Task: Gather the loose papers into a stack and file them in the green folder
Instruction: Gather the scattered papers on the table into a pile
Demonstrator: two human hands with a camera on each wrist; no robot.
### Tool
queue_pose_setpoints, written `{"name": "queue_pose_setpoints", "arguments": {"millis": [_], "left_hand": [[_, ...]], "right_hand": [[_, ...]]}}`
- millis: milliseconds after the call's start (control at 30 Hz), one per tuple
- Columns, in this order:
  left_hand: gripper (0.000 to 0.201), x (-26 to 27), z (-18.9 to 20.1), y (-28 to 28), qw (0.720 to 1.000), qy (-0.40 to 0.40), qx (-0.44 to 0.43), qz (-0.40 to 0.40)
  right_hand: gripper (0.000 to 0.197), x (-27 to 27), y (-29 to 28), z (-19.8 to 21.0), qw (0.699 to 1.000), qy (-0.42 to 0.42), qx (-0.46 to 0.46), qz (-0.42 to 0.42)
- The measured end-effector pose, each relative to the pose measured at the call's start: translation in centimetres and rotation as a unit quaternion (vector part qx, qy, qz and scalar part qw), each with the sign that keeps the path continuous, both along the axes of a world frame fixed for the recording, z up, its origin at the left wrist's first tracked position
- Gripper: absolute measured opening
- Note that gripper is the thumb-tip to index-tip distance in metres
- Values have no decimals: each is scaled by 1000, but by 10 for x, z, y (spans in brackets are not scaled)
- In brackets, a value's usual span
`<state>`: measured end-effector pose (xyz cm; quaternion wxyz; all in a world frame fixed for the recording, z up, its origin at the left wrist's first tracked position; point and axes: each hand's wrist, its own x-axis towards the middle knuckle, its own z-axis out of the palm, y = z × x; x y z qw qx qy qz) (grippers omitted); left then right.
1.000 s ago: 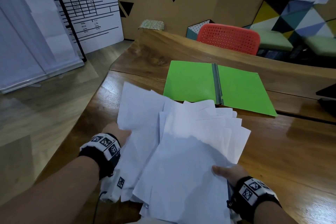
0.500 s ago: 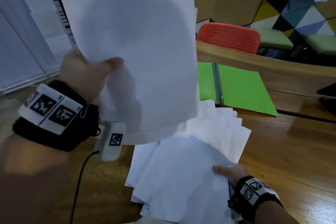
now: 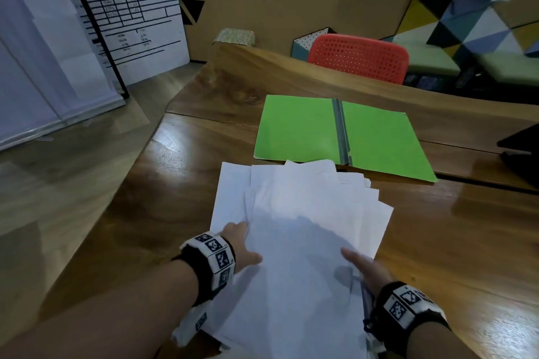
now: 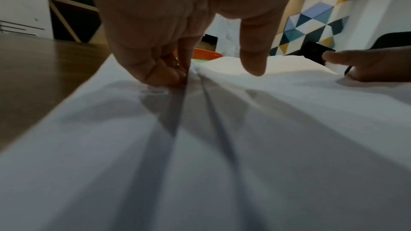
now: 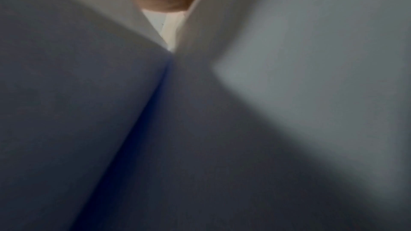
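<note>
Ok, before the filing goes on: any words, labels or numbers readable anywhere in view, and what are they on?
None can be read.
White board: a printed table with lines of text, too small and blurred.
Wristbands: square black-and-white marker codes only, no words.
Papers: the faces in view look blank.
Green folder: no label showing.

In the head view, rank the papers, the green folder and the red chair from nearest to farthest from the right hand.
1. papers: held by the right hand, in front.
2. green folder: open flat on the table, beyond the papers.
3. red chair: behind the table's far edge.
</note>
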<state>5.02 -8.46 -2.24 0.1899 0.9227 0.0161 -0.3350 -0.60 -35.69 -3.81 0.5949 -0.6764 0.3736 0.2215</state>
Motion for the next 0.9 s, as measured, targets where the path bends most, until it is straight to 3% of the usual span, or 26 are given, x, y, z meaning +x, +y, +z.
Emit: {"name": "queue_pose_setpoints", "arguments": {"millis": [67,133,233,333,467,600,767,900], "left_hand": [[87,-1,-2,1,999,-11,36,10],[81,2,1,7,991,-56,70,96],[67,11,3,21,976,-59,67,200],[53,21,4,30,974,-38,38,221],[32,26,2,32,976,-7,-20,216],[34,35,-14,33,985,16,-17,171],[16,29,1,22,991,-15,-49,126],[25,22,-6,15,989,-22,-55,139]], "right_hand": [[73,-3,-1,-2,999,-9,-34,14],[44,-4,-1,-1,997,1,-69,25],[42,1,-3,1,994,-26,-100,22],[32,9,-10,4,996,-59,-68,-27],[15,16,-8,15,995,-79,-53,-26],[21,22,3,5,997,-58,-55,0],[40,27,11,-5,998,-47,-42,6],[34,28,30,2,995,-79,-44,44]]}}
